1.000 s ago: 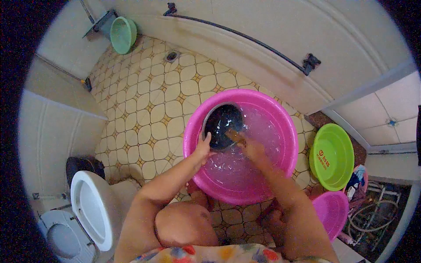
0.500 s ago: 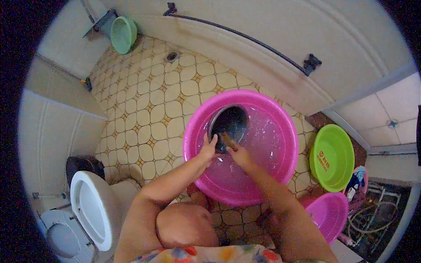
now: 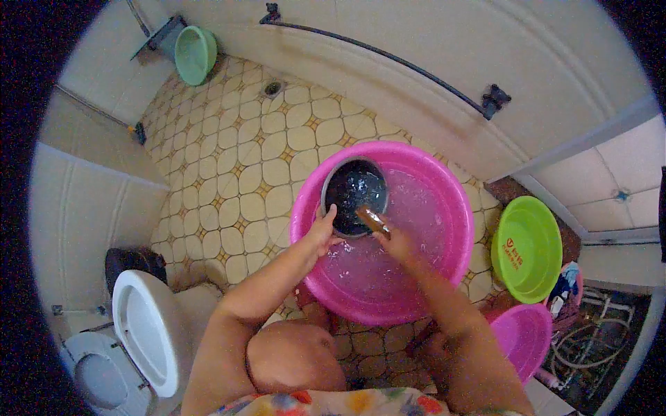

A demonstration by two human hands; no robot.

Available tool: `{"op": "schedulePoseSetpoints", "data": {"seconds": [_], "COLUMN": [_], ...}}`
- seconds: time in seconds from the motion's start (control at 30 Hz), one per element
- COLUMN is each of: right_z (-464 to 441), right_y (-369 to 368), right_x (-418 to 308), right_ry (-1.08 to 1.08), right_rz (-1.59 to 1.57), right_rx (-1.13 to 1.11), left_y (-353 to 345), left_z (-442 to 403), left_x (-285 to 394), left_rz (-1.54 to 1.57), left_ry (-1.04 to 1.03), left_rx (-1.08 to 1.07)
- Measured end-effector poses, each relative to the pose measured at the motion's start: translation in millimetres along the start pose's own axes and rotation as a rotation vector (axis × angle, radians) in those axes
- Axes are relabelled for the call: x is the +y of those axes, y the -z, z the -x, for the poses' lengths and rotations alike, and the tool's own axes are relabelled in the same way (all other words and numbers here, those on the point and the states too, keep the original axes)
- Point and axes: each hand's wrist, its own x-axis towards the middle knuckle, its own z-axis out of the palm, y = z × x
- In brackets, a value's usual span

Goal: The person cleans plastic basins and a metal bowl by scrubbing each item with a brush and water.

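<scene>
Knee (image 3: 295, 353) nearest, close by the near-left side of the large pink tub (image 3: 466, 229). Small pink basin (image 3: 527, 338) at the tub's near right. Left hand (image 3: 321, 234), inside the tub's left part, grips a round, dark-lined pot (image 3: 350, 187), thumb over the rim. Right hand (image 3: 394, 243) is closed round a brown block (image 3: 373, 218), perhaps a brush; bristles cannot be made out. Change over the last half second: the pot, tipped rightward then, now sits in the tub's far-left part with its mouth facing up; judged from this, its inside lies more open to the block. Block's long axis slants from the right hand toward the tub's far-left rim, leading end at the pot's mouth, contact unclear. Cloudy water (image 3: 364, 270) in the tub. Bright green basin (image 3: 544, 267) right of the tub; drain (image 3: 273, 88) well beyond its far-left side; pale green basin (image 3: 195, 55) farther still.
</scene>
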Motion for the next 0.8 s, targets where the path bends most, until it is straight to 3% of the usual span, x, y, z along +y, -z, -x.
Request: {"op": "schedulePoseSetpoints", "data": {"seconds": [0.13, 0.23, 0.33, 0.43, 0.53, 0.63, 0.67, 0.8], "right_z": [-20.5, -36.5, -38.4, -42.9, -29.4, -18.3, -13.3, -11.7], "right_y": [47.7, 39.1, 16.0, -9.3, -4.7, -23.6, -20.9, -46.8], "right_x": [-26.4, 2.7, 23.0, 43.9, 6.0, -32.4, -54.8, -52.8], "right_ry": [-0.078, -0.058, -0.030, -0.191, -0.508, -0.656, -0.563, -0.455], "right_rz": [0.339, 0.137, -0.446, -0.515, -0.786, -1.054, -1.184, -1.196], "right_rx": [0.044, -0.001, -0.018, -0.009, -0.165, -0.106, -0.167, -0.306], "left_y": [13.2, 15.6, 12.9, 24.3, 19.4, 10.7, 4.8, 14.2], "left_z": [-17.0, -26.5, -20.1, -37.0, -35.6, -23.1, -17.8, -31.7], "left_x": [-1.2, -2.2, 11.1, -11.1, -30.2, -50.3, -52.9, -52.3], "left_rz": [-0.152, -0.233, -0.364, -0.373, -0.195, -0.138, -0.049, -0.049], "left_ry": [0.097, 0.095, 0.153, 0.002, -0.160, -0.001, 0.059, -0.014], "left_rx": [-0.103, -0.075, -0.105, -0.157, 0.010, -0.054, -0.076, 0.004]}}
